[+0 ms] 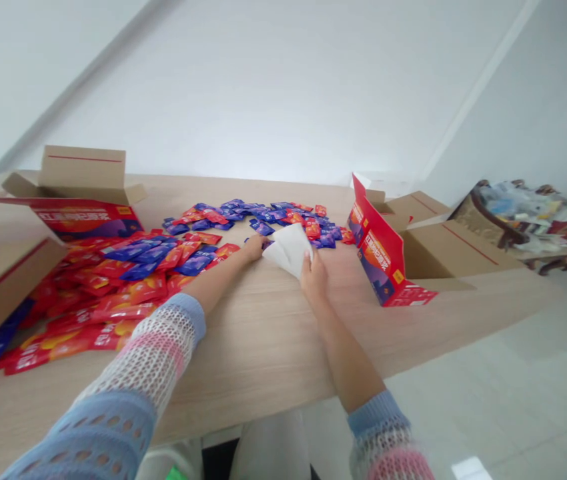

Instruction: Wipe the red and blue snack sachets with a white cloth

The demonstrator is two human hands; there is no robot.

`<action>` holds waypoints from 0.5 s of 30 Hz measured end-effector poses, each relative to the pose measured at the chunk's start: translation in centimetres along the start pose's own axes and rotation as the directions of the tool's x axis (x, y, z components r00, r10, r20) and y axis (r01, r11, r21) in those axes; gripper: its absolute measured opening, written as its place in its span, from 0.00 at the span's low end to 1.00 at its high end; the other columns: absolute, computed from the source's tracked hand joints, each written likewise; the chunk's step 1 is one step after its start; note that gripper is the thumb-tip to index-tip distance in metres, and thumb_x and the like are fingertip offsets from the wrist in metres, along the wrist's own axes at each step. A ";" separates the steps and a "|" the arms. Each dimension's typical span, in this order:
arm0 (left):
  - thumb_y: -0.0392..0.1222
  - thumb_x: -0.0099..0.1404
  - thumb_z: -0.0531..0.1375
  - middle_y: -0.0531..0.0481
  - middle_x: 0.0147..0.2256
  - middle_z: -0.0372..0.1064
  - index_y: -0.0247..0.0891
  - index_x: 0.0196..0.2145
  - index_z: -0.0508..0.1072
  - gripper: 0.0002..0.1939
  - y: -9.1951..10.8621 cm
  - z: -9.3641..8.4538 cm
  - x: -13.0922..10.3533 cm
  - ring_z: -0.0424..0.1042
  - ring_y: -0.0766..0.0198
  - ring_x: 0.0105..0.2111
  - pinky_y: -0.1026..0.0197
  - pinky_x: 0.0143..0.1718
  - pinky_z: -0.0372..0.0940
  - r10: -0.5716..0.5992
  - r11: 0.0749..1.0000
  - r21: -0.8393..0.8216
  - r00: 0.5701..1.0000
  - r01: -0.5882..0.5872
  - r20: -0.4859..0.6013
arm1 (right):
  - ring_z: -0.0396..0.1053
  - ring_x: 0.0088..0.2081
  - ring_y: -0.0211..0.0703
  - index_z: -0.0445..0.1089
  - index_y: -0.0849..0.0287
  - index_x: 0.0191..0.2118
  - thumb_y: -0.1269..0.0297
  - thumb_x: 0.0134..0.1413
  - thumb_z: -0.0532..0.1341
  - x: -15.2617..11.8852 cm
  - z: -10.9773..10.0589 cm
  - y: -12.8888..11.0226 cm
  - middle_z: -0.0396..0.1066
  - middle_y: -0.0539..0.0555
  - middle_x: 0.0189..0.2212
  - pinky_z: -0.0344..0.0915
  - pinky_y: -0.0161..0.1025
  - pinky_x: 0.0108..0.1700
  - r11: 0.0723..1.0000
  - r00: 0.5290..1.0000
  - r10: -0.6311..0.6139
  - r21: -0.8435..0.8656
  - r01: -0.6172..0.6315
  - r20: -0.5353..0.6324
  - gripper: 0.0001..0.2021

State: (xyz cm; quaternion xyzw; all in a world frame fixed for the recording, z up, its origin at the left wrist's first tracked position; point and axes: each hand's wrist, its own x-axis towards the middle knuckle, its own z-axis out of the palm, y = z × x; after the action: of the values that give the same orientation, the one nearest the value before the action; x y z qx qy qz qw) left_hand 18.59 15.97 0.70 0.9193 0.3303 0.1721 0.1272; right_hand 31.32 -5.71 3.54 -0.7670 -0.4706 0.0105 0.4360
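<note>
My right hand (314,275) is closed on the lower right edge of a white paper-like bag (289,251), tilted above the table. To its left, my left hand (253,249) has its fingers pinched together at a small purple packet (266,245), right beside the bag's left edge. The fingertips are partly hidden. Just beyond both hands lie loose small purple packets (261,227) and red packets (312,230), spread in a band across the table. Left of my left forearm is a big heap of larger red sachets (113,293) with some purple sachets (156,253) on top.
At the right stands an open red printed carton (378,260), flaps spread. Another open carton (86,217) is behind the heap at the left, and a brown carton flap (6,287) juts in nearer. A carved chair (493,213) loaded with plastic bags stands beyond the table (263,347).
</note>
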 end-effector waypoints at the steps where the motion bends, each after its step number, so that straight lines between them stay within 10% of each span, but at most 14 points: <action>1: 0.31 0.53 0.56 0.47 0.42 0.74 0.34 0.40 0.76 0.17 -0.2 -0.1 -0.4 0.70 0.59 0.43 0.60 0.49 0.62 0.051 0.998 -0.045 0.997 -0.049 0.050 | 0.67 0.51 0.50 0.58 0.62 0.60 0.55 0.65 0.39 0.6 -0.3 0.5 0.69 0.62 0.51 0.62 0.43 0.50 0.998 0.998 0.041 0.050 -0.038 -0.052 0.26; 8: 0.29 0.53 0.55 0.48 0.53 0.68 0.40 0.34 0.80 0.17 1.3 -2.8 -8.3 0.61 0.57 0.57 0.55 0.59 0.54 0.486 0.847 -0.416 0.801 -0.332 0.350 | 0.67 0.51 0.53 0.62 0.65 0.57 0.54 0.63 0.40 1.4 0.5 2.2 0.69 0.65 0.50 0.63 0.44 0.49 0.957 0.986 0.159 0.253 -0.140 -0.056 0.27; 11: 0.37 0.57 0.60 0.46 0.61 0.56 0.40 0.46 0.76 0.18 3.4 -4.1 -13.9 0.54 0.54 0.62 0.53 0.61 0.51 0.467 0.876 -0.255 0.851 -0.409 0.240 | 0.67 0.50 0.54 0.61 0.64 0.58 0.52 0.63 0.39 0.2 1.6 1.5 0.69 0.64 0.49 0.62 0.46 0.49 0.971 0.995 0.101 0.215 -0.102 0.014 0.28; 15: 0.48 0.62 0.58 0.39 0.63 0.51 0.34 0.58 0.63 0.29 5.1 -4.5 -20.1 0.50 0.52 0.63 0.48 0.62 0.48 0.236 0.972 0.001 0.971 -0.236 -0.050 | 0.65 0.53 0.56 0.58 0.61 0.60 0.51 0.64 0.41 -2.8 3.2 -0.2 0.67 0.62 0.53 0.61 0.50 0.53 0.983 0.969 -0.110 0.170 0.073 0.222 0.28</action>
State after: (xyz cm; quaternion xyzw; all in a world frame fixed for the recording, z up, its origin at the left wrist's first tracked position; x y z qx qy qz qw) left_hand 5.19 -0.38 1.86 0.9471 0.2215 0.2095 0.0999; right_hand 28.24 -5.63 0.57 -0.7003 -0.5506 0.1172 0.4389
